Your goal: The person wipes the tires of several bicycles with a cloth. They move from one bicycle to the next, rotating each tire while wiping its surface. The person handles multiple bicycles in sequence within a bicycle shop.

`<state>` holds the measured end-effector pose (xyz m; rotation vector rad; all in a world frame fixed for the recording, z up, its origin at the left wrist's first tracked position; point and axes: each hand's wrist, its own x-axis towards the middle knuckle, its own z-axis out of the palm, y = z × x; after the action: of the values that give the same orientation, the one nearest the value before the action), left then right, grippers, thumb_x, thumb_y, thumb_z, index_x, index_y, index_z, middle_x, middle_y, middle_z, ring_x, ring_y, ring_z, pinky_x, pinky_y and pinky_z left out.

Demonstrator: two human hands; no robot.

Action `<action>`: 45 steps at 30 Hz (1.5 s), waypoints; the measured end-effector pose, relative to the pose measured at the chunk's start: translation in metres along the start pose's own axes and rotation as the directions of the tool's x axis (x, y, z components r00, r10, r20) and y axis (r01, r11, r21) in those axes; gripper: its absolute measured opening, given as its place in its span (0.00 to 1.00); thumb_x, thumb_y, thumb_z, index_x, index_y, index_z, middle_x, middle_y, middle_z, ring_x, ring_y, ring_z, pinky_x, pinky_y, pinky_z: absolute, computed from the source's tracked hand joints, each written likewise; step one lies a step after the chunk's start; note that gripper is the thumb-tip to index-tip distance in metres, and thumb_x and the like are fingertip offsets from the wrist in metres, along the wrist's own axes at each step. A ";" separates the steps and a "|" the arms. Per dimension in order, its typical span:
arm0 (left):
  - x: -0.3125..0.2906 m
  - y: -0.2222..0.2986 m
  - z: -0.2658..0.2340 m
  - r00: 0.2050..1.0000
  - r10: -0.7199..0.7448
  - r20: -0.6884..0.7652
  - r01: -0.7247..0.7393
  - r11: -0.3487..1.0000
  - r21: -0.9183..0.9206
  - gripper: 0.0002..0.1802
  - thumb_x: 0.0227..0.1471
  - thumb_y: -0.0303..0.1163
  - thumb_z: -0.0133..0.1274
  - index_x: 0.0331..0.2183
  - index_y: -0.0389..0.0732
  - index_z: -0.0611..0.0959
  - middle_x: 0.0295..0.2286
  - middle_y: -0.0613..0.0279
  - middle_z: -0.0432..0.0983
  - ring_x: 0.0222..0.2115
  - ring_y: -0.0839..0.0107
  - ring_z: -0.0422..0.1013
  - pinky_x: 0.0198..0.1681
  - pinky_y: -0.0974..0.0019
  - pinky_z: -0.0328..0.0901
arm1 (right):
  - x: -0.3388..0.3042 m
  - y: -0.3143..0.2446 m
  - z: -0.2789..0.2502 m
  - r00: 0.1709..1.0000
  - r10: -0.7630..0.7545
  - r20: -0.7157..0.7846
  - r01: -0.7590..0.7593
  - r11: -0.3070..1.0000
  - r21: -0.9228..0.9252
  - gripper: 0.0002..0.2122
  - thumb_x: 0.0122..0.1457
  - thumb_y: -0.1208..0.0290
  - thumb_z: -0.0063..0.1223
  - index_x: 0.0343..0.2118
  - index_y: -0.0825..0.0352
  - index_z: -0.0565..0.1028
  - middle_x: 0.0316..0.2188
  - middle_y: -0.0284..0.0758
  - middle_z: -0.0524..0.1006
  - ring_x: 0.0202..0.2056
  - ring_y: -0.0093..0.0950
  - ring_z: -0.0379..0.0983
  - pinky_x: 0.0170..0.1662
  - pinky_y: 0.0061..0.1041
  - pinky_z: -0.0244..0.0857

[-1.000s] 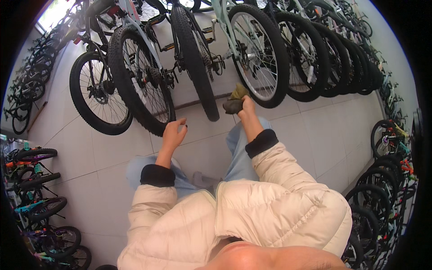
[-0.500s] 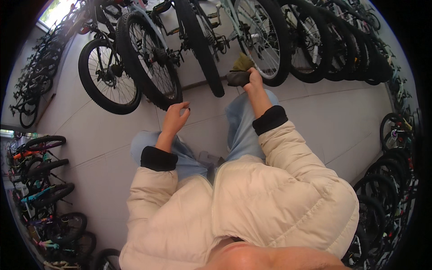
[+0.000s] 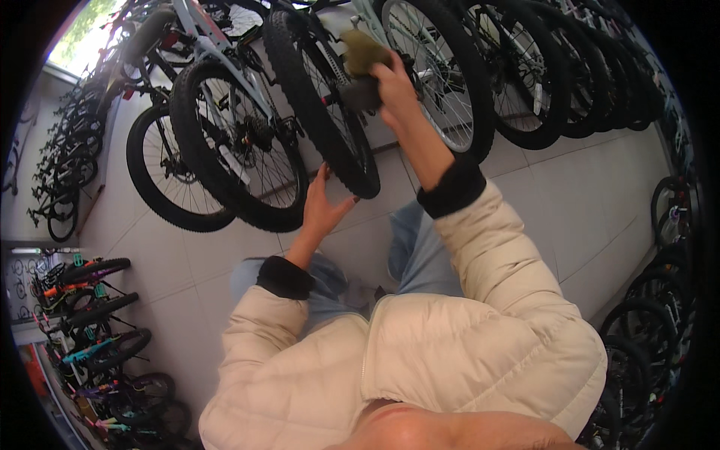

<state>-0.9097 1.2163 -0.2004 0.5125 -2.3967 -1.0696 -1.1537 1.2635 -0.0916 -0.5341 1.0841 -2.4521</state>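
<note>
My right hand [image 3: 397, 94] is closed around a cloth, whose olive-green part [image 3: 364, 54] sticks out above the fingers. A dark grey part [image 3: 360, 95] hangs beside it. The cloth is held in front of the spokes of a bicycle wheel with a thick black knobbly tyre [image 3: 289, 75]. My left hand [image 3: 325, 211] is at the near end of that same tyre, thumb and fingers spread to either side of it. The fingertips seem to touch the rubber, but exact contact is hard to tell.
To the left of the tyre stands a light-framed bicycle [image 3: 236, 79], its wheel close to my left hand. A pale-framed bicycle's wheel [image 3: 442, 82] is right of my right arm. Several more bicycles line both sides. Grey floor tiles [image 3: 540, 202] lie below.
My right hand has moved up and left with the cloth, over to the middle wheel. My left hand has shifted right to that tyre and spread its fingers. The view has shifted too.
</note>
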 end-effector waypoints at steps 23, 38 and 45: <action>0.023 -0.054 -0.020 0.945 -0.059 0.321 0.143 0.959 -0.246 0.39 0.39 0.26 0.57 0.55 0.35 0.64 0.61 0.44 0.42 0.60 0.57 0.49 0.59 0.61 0.49 | -0.187 0.108 -0.115 0.994 0.107 0.000 -0.089 0.827 -0.555 0.10 0.45 0.79 0.44 0.32 0.69 0.74 0.36 0.39 0.65 0.41 0.34 0.65 0.47 0.24 0.58; 0.118 0.060 -0.003 0.865 0.039 -0.500 -0.054 0.998 -0.015 0.44 0.48 0.32 0.56 0.60 0.32 0.52 0.57 0.45 0.53 0.57 0.61 0.54 0.59 0.66 0.47 | -0.054 0.224 -0.220 0.460 0.291 -0.839 -0.410 0.908 0.090 0.19 0.54 0.70 0.44 0.49 0.70 0.70 0.49 0.45 0.70 0.47 0.39 0.68 0.47 0.32 0.62; 0.119 0.054 0.001 0.848 0.107 -0.519 -0.116 0.993 0.016 0.41 0.48 0.24 0.52 0.60 0.32 0.53 0.57 0.49 0.53 0.55 0.62 0.56 0.59 0.63 0.48 | -0.001 0.261 -0.233 0.875 0.140 -0.464 -0.466 0.505 -0.726 0.21 0.50 0.72 0.48 0.50 0.67 0.70 0.42 0.47 0.74 0.46 0.39 0.69 0.48 0.32 0.63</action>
<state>-1.0156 1.1907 -0.1288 0.5642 -1.9100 -0.7740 -1.2137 1.2443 -0.4356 -0.0937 2.2921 -1.5996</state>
